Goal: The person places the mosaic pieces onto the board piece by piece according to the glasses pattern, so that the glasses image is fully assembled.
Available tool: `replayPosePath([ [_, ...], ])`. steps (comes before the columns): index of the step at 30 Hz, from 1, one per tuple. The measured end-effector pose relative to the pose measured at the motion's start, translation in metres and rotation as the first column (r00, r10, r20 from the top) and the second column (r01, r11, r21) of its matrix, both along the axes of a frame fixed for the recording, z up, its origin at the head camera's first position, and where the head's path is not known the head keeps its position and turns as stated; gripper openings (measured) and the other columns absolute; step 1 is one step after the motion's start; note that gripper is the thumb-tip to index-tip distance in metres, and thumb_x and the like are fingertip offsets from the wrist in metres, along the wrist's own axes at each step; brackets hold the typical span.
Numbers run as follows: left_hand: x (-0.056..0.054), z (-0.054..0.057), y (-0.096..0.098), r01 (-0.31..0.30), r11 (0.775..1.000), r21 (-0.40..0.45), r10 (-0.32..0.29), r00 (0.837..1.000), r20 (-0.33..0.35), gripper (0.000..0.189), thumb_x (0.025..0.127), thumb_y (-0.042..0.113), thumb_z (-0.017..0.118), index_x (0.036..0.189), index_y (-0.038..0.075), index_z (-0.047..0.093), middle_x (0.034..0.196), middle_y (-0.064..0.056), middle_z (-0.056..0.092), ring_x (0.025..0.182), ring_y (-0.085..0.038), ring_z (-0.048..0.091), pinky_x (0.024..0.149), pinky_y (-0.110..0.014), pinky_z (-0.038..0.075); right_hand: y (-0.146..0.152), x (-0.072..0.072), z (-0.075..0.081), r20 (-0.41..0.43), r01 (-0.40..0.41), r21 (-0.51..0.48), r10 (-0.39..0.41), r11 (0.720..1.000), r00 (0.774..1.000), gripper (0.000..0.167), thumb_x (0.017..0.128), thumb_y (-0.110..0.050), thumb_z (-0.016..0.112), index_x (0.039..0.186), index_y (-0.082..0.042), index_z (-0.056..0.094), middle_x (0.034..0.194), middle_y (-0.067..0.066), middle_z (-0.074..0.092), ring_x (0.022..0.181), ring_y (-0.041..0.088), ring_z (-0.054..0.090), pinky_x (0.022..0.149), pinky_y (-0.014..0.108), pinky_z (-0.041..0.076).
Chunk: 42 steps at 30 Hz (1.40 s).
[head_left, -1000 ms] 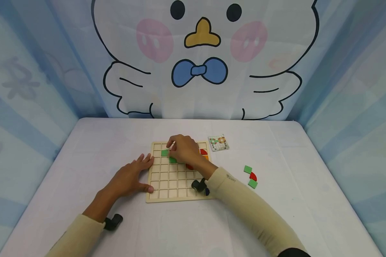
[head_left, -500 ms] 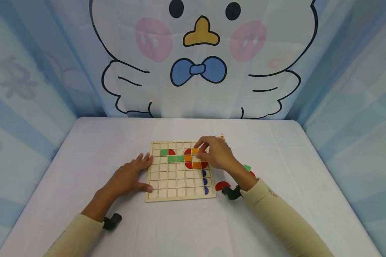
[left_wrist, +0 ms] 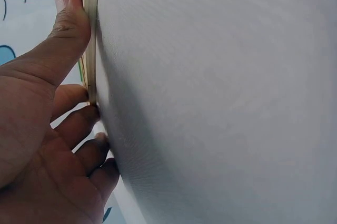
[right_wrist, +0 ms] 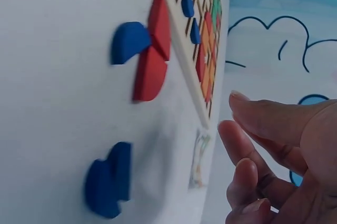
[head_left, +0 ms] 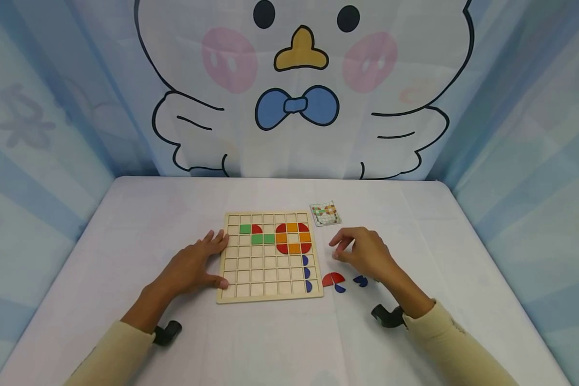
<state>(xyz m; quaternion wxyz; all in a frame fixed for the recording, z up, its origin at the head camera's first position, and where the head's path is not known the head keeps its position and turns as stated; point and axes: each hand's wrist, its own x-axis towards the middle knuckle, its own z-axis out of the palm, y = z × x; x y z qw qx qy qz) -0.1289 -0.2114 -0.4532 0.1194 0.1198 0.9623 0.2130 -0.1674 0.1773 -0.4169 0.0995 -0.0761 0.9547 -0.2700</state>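
Note:
My left hand [head_left: 193, 264] rests against the left edge of a wooden grid board [head_left: 265, 277], its thumb and fingertips on the rim. Green squares [head_left: 262, 239] and a red quarter-circle [head_left: 257, 229] sit in the upper left cells. A ring of orange squares [head_left: 294, 249] and red corner pieces fills the upper right. Blue half-round pieces [head_left: 307, 273] line the right column below. To the right of the board my right hand [head_left: 364, 252] hovers with loosely bent fingers; its thumb and index finger stand apart, nothing between them.
Loose red quarter-circles [head_left: 333, 279] lie beside the board's right edge, a blue piece [right_wrist: 130, 40] touching or close to them. More blue pieces [head_left: 360, 281] lie further right, partly near the right wrist. A small pattern card [head_left: 325, 213] lies off the upper right corner.
My right hand has moved right, from over the board's upper left cells to beyond its right edge. The red quarter-circle it covered now shows beside the green square. My left hand stays put.

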Motion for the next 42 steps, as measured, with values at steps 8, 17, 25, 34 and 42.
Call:
replayPosePath([
  [8,0.000,-0.001,0.000,0.003,1.000,-0.004,-0.003,1.000,-0.006,0.117,0.073,0.047,0.094,0.166,0.010,0.033,0.174,-0.016,0.027,0.157,-0.054,0.029,0.124,-0.071,0.031,0.010,0.016,-0.013,0.077,-0.065,0.053,0.061,0.996,0.995,0.018,0.085,-0.018,0.091,0.099,-0.023,0.080,0.084,-0.006,0.067,0.084,0.017,0.057,0.071,0.031,0.046],
  [17,0.000,-0.001,-0.001,0.001,1.000,0.001,-0.001,1.000,-0.003,0.117,0.073,0.047,0.094,0.166,0.010,0.033,0.174,-0.016,0.027,0.156,-0.056,0.030,0.124,-0.070,0.032,0.004,0.020,-0.020,0.079,-0.137,0.064,0.132,0.988,0.988,0.020,0.084,-0.016,0.091,0.087,-0.022,0.073,0.080,-0.007,0.066,0.083,0.015,0.056,0.077,0.033,0.047],
  [25,0.000,0.000,-0.001,0.003,1.000,0.003,-0.003,1.000,-0.001,0.117,0.074,0.047,0.094,0.166,0.010,0.033,0.174,-0.017,0.027,0.156,-0.056,0.030,0.124,-0.071,0.031,0.002,0.015,-0.014,0.016,-0.189,-0.007,0.189,0.982,0.982,0.017,0.089,-0.016,0.087,0.094,-0.024,0.073,0.080,-0.008,0.065,0.078,0.016,0.054,0.070,0.029,0.045],
  [34,0.001,-0.002,-0.002,0.000,1.000,0.014,0.000,1.000,0.003,0.116,0.074,0.046,0.094,0.166,0.010,0.033,0.174,-0.016,0.026,0.158,-0.053,0.028,0.125,-0.071,0.030,-0.026,0.006,-0.008,-0.027,-0.162,-0.104,0.160,0.981,0.987,0.012,0.091,-0.020,0.086,0.096,-0.022,0.075,0.084,-0.007,0.070,0.070,0.017,0.053,0.061,0.026,0.043],
  [42,0.000,-0.002,-0.002,-0.004,1.000,0.017,0.004,1.000,0.006,0.117,0.073,0.047,0.094,0.167,0.012,0.033,0.175,-0.015,0.026,0.157,-0.054,0.028,0.125,-0.070,0.030,-0.061,0.000,-0.007,-0.063,-0.185,-0.123,0.179,0.975,0.982,0.014,0.094,-0.020,0.083,0.096,-0.020,0.070,0.094,-0.005,0.072,0.066,0.017,0.054,0.058,0.027,0.044],
])
